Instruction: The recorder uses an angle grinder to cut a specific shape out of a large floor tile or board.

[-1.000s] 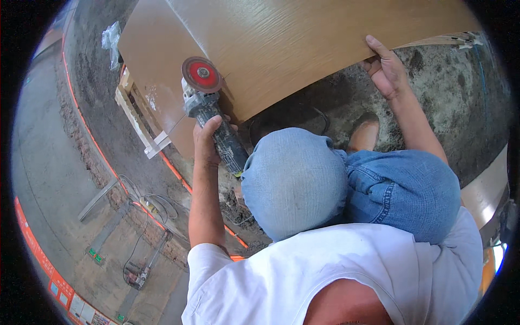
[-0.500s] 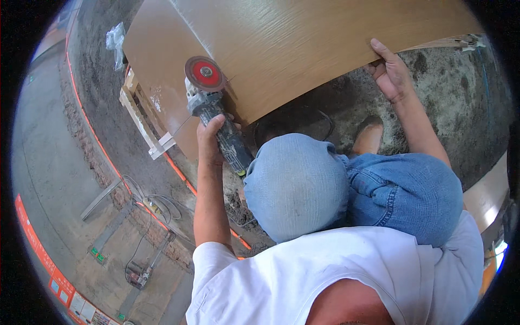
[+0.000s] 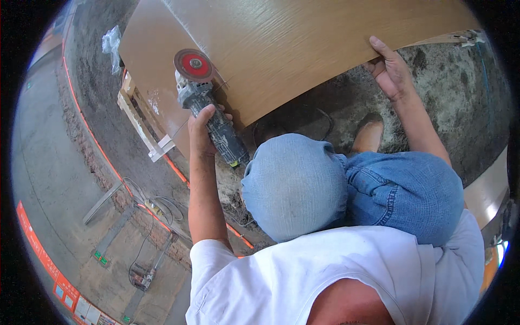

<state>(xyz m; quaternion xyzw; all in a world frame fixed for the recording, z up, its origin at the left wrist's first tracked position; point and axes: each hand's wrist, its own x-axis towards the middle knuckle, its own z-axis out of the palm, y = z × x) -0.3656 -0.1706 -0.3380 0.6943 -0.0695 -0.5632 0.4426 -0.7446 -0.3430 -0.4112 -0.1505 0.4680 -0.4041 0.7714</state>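
My left hand (image 3: 202,132) is wrapped round the dark body of an angle grinder (image 3: 221,135). The grinder's red-centred disc (image 3: 195,65) points away from me and appears over the brown wooden board (image 3: 292,59); I cannot tell whether they touch or whether the disc spins. A pale line crosses the board beyond the disc, and a thin dark line runs near it. At the board's near edge, my right hand (image 3: 392,76) has its thumb on top and its fingers curled underneath, partly hidden.
A pale wooden frame (image 3: 142,122) stands by the board's left end, near crumpled clear plastic (image 3: 112,46). An orange pipe (image 3: 176,171) runs along the rough ground. Cables (image 3: 157,201) and a small machine (image 3: 142,277) lie at lower left. My bent knees (image 3: 295,187) are close to the grinder.
My left hand and the grinder have shifted a little left and slightly away from me, the grinder's rear end moving off my knee. The right hand keeps its place on the board's edge.
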